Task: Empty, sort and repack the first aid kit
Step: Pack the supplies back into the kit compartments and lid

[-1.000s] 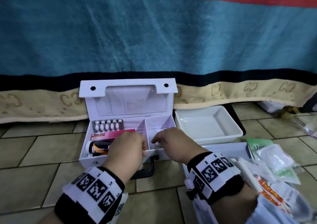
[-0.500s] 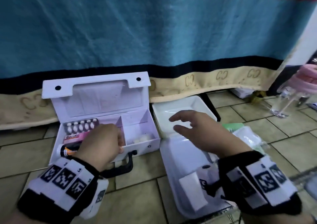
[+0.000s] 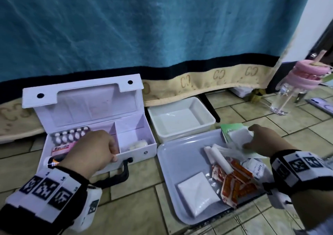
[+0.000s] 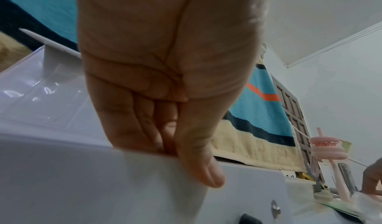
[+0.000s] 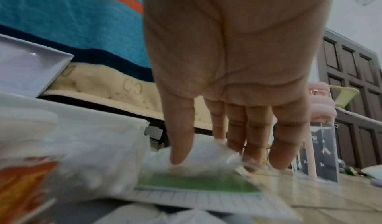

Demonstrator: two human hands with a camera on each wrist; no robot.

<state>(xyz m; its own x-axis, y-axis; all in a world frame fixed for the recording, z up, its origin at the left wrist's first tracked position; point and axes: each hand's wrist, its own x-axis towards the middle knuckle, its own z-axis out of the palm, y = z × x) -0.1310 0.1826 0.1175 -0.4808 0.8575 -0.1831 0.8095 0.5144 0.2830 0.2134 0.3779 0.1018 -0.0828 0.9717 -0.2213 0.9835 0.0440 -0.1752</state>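
Note:
The white first aid kit [image 3: 137,153] stands open on the tiled floor. It holds a blister pack [image 3: 70,135], a pink Bacidin box [image 3: 62,147] and an orange-and-black tube [image 3: 52,161] on the left, and cotton [image 3: 138,144] on the right. My left hand [image 3: 115,152] pinches the kit's front wall [image 4: 82,178], thumb outside and fingers inside. My right hand [image 3: 249,137] pinches a clear-wrapped white gauze packet [image 3: 238,138] lying on a green packet [image 3: 228,128]. In the right wrist view the gauze packet [image 5: 202,163] sits between thumb and fingers.
A grey tray [image 3: 173,162] holds gauze rolls [image 3: 219,157], red-orange sachets [image 3: 234,179], a white pad [image 3: 196,191] and an alcohol pad [image 3: 255,168]. A white tub [image 3: 209,112] stands behind it. A pink-lidded bottle [image 3: 290,88] stands far right. A blanket hangs behind.
My right hand left the kit's right compartment, crossed over the tray and reached the gauze packet. Cotton now shows in that compartment. My left hand stayed on the kit's front wall.

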